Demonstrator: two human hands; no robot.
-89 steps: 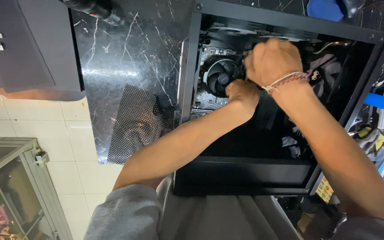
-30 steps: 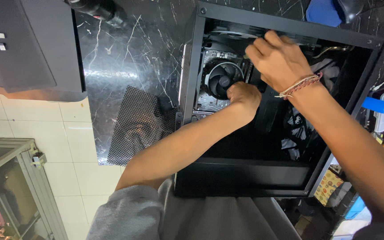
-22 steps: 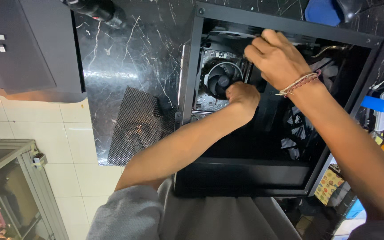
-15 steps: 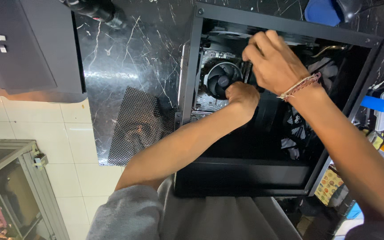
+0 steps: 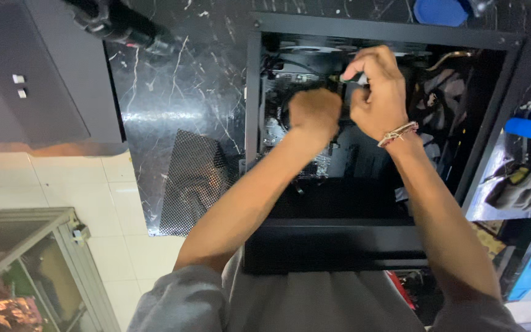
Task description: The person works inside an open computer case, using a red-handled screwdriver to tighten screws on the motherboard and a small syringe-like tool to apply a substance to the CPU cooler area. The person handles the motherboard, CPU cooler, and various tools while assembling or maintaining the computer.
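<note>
On the black marble desk [image 5: 173, 92], one mesh panel [image 5: 195, 178] lies at the left beside one open PC case [image 5: 339, 246]. Inside, near the case's far edge, the left hand [image 5: 314, 114] is balled shut over the cooler area; what it holds, I cannot tell. The right hand [image 5: 379, 92] pinches a small dark part at its fingers [image 5: 354, 67]. This looks like fitting or fastening work, and it wants a steady, fine touch. Two hands, one wristband [image 5: 399, 131].

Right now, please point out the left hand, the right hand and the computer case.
left hand [image 5: 313, 114], head view, back of the fist.
right hand [image 5: 379, 92], head view, back of the hand.
computer case [image 5: 339, 246], head view, near black wall.
</note>
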